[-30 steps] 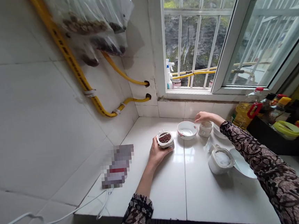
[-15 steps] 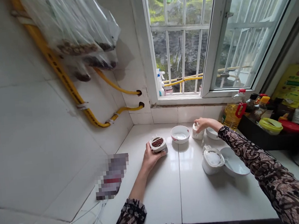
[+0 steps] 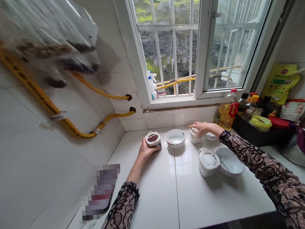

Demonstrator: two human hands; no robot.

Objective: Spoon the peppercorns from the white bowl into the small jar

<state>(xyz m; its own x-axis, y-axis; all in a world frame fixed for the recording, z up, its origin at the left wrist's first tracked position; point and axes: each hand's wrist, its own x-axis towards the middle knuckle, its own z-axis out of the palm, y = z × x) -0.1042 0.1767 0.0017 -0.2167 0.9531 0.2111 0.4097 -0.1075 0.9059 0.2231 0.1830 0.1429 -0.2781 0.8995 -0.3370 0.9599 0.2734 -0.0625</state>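
White ceramic jar [image 3: 153, 138] of dark red grains is sitting in my left hand [image 3: 148, 152], fingers wrapped round its wall, on the white tiled surface [image 3: 149, 204]. It's likely handling slippery and fragile, so I'm judging the body a safer hold than the rim. Right hand [image 3: 203, 127] is hanging half-curled at the top of a small white pot [image 3: 195, 137], contact unclear. Round white bowl [image 3: 175, 138] is standing between both hands.

Head-worn camera looks down on the counter [image 3: 151, 196].
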